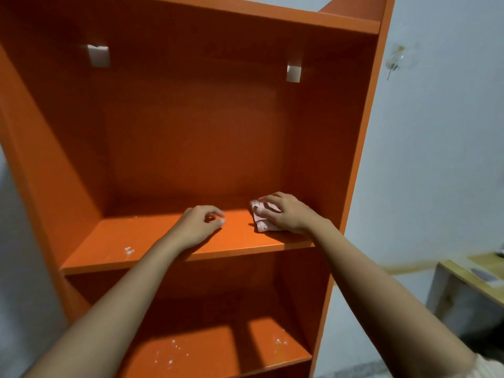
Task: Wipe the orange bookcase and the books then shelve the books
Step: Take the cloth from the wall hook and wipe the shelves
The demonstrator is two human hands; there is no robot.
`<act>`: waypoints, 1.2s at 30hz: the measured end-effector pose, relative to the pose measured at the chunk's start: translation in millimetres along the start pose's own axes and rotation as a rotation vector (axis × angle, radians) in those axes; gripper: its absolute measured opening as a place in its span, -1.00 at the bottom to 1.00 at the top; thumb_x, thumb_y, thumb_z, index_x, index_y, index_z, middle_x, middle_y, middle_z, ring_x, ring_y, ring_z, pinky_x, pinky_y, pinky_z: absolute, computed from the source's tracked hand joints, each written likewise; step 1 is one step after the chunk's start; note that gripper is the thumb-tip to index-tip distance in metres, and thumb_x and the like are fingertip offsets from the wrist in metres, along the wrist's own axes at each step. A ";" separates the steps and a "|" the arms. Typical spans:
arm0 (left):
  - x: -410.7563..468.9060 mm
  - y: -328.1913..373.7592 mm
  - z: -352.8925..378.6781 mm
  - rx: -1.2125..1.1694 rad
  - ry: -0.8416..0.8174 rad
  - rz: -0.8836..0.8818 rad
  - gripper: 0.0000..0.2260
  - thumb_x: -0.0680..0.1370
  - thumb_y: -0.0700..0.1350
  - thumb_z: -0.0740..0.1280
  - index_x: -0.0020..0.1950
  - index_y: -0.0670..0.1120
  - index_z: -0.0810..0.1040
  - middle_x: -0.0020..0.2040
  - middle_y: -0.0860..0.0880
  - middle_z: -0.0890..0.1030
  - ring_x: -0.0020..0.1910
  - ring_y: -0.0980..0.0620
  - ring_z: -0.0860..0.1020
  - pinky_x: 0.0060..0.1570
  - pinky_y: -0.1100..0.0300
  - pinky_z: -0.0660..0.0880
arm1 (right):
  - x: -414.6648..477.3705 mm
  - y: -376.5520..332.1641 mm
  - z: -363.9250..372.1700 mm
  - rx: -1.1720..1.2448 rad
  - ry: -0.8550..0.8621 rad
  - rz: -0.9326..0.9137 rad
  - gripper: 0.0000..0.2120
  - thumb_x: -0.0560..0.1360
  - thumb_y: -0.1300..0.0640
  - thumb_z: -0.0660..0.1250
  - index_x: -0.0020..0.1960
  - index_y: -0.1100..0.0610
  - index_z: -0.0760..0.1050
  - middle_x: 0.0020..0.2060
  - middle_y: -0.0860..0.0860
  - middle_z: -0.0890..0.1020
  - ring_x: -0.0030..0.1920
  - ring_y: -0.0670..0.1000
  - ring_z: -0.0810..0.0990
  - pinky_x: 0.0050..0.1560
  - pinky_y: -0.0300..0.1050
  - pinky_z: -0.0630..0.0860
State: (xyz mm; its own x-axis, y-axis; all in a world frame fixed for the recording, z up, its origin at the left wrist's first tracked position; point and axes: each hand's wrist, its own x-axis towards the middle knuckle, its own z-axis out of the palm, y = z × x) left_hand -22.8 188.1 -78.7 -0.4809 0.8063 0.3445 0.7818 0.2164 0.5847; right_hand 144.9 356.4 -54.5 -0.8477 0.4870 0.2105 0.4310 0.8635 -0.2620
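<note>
The right hand point(286, 214) holds a crumpled cloth point(260, 227) on the orange bookcase point(191, 132) shelf point(131, 241). The left hand point(196, 225) rests nearby, loosely curled.

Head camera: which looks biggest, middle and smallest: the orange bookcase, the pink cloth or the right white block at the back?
1. orange bookcase, by far
2. pink cloth, partly hidden under the right hand
3. white block, close to the cloth and farther back, so unsure
</note>
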 end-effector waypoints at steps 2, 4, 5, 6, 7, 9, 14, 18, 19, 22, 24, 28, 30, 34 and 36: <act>-7.2 -17.7 -16.3 0.066 0.043 -0.073 -0.79 0.54 -0.09 0.35 0.16 -0.04 0.59 0.19 -0.07 0.59 0.23 -0.02 0.50 0.09 0.21 0.32 | 3.9 8.8 5.1 -0.048 -0.103 0.053 -0.46 0.51 -0.33 0.06 0.42 -0.14 0.27 0.45 -0.04 0.27 0.42 0.09 0.25 0.35 0.20 0.27; -12.5 -29.7 -29.1 0.131 0.076 -0.137 -0.79 0.54 -0.11 0.35 0.17 -0.05 0.59 0.22 -0.08 0.58 0.25 -0.05 0.48 0.15 0.17 0.35 | 1.3 21.9 7.0 0.025 -0.123 0.110 -0.41 0.49 -0.36 0.06 0.45 -0.15 0.24 0.48 -0.06 0.22 0.45 0.08 0.22 0.40 0.14 0.22; -14.1 -34.3 -33.1 0.156 0.083 -0.166 -0.78 0.54 -0.10 0.34 0.18 -0.05 0.58 0.24 -0.08 0.56 0.26 -0.06 0.47 0.19 0.13 0.35 | -1.5 26.1 6.8 0.057 -0.116 0.134 -0.39 0.49 -0.37 0.07 0.46 -0.14 0.23 0.49 -0.05 0.22 0.46 0.08 0.22 0.41 0.11 0.20; -15.0 -38.3 -35.4 0.168 0.087 -0.187 -0.79 0.54 -0.10 0.34 0.17 -0.04 0.59 0.26 -0.08 0.55 0.27 -0.07 0.47 0.22 0.10 0.35 | -3.6 28.7 7.3 0.065 -0.105 0.152 -0.37 0.48 -0.37 0.07 0.47 -0.12 0.22 0.49 -0.03 0.22 0.46 0.09 0.21 0.40 0.10 0.19; -15.8 -40.5 -36.5 0.173 0.091 -0.196 -0.79 0.54 -0.10 0.34 0.16 -0.05 0.59 0.26 -0.08 0.55 0.28 -0.07 0.46 0.23 0.09 0.35 | -6.3 28.7 8.2 0.050 -0.092 0.170 -0.35 0.47 -0.39 0.05 0.47 -0.12 0.21 0.49 -0.02 0.22 0.46 0.10 0.21 0.40 0.11 0.19; -17.5 -41.4 -34.7 0.176 0.104 -0.202 -0.81 0.54 -0.10 0.33 0.13 -0.05 0.61 0.26 -0.08 0.55 0.27 -0.08 0.47 0.23 0.08 0.37 | -11.1 22.9 11.9 -0.021 -0.072 0.207 -0.23 0.40 -0.49 -0.05 0.48 -0.12 0.18 0.50 -0.02 0.19 0.45 0.13 0.24 0.39 0.15 0.22; -23.4 -31.7 -30.8 0.191 0.159 -0.259 -0.86 0.54 -0.13 0.32 0.06 -0.06 0.63 0.21 -0.12 0.58 0.21 -0.13 0.51 0.15 0.07 0.42 | -25.2 14.6 21.6 -0.206 -0.056 0.255 -0.27 0.42 -0.49 -0.14 0.50 -0.19 0.04 0.52 -0.01 0.13 0.41 0.29 0.24 0.37 0.23 0.19; -33.7 -28.9 -37.4 0.212 0.177 -0.298 -0.86 0.53 -0.16 0.32 0.02 -0.06 0.64 0.13 -0.14 0.62 0.09 -0.15 0.56 0.08 0.06 0.46 | -42.0 -1.6 26.8 -0.182 0.034 0.215 -0.41 0.52 -0.37 -0.07 0.48 -0.17 0.16 0.50 -0.02 0.20 0.42 0.24 0.21 0.34 0.17 0.17; -36.8 -29.5 -40.3 0.216 0.181 -0.306 -0.87 0.53 -0.16 0.32 0.01 -0.06 0.64 0.12 -0.15 0.62 0.09 -0.15 0.56 0.08 0.06 0.46 | -43.5 -8.7 28.9 -0.174 0.041 0.194 -0.42 0.52 -0.36 -0.07 0.47 -0.17 0.18 0.49 -0.02 0.22 0.41 0.23 0.22 0.33 0.15 0.18; -46.6 -34.0 -49.7 0.210 0.186 -0.318 -0.88 0.52 -0.17 0.33 -0.02 -0.07 0.64 0.14 -0.14 0.60 0.07 -0.13 0.56 0.04 0.07 0.47 | -39.6 -37.7 38.6 -0.153 0.044 0.126 -0.51 0.57 -0.26 -0.01 0.45 -0.16 0.22 0.47 -0.02 0.26 0.39 0.23 0.26 0.31 0.12 0.21; -54.6 -39.2 -56.5 0.190 0.189 -0.315 -0.91 0.51 -0.19 0.35 -0.05 -0.07 0.64 0.13 -0.14 0.60 0.04 -0.11 0.56 0.00 0.10 0.47 | -34.2 -62.7 46.8 -0.134 0.040 0.063 -0.54 0.58 -0.23 -0.01 0.44 -0.15 0.24 0.46 -0.02 0.28 0.37 0.23 0.29 0.30 0.12 0.23; -77.4 -48.4 -74.2 0.131 0.419 -0.260 -0.80 0.42 -0.32 0.37 -0.04 -0.08 0.64 0.08 -0.13 0.63 -0.05 -0.09 0.59 -0.06 0.20 0.44 | -19.2 -112.9 65.5 -0.096 0.019 -0.083 -0.58 0.60 -0.18 0.00 0.42 -0.13 0.28 0.43 0.01 0.34 0.32 0.24 0.33 0.28 0.10 0.26; -93.7 -47.7 -87.4 0.137 0.645 -0.137 -0.75 0.39 -0.39 0.34 -0.01 -0.16 0.65 0.06 -0.15 0.64 0.03 -0.13 0.59 0.02 0.28 0.36 | -11.7 -133.3 74.1 -0.047 0.020 -0.144 -0.59 0.60 -0.15 0.02 0.40 -0.10 0.33 0.40 0.01 0.37 0.30 0.23 0.36 0.30 0.09 0.27; -117.8 -49.2 -111.7 0.235 0.885 0.118 -0.76 0.41 -0.43 0.31 0.00 -0.23 0.64 0.08 -0.18 0.61 0.11 -0.13 0.56 0.14 0.29 0.34 | -2.3 -171.5 90.9 0.023 0.067 -0.341 -0.62 0.61 -0.09 0.09 0.36 -0.01 0.39 0.30 0.04 0.47 0.23 0.19 0.44 0.21 0.00 0.28; -123.7 -52.8 -118.7 0.277 0.971 0.188 -0.75 0.45 -0.40 0.28 0.07 -0.23 0.62 0.14 -0.19 0.58 0.16 -0.12 0.52 0.18 0.29 0.35 | -3.6 -191.5 94.5 0.090 0.067 -0.477 -0.66 0.61 -0.02 0.14 0.34 0.05 0.42 0.21 0.08 0.52 0.15 0.17 0.47 0.12 -0.05 0.27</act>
State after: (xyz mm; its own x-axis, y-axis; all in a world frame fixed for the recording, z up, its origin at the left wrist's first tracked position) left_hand -51.7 11.5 -65.1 -0.3582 0.0735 0.9307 0.8827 0.3514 0.3120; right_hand 36.2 176.8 -94.0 -0.9212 0.0493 0.3860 -0.0320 0.9790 -0.2014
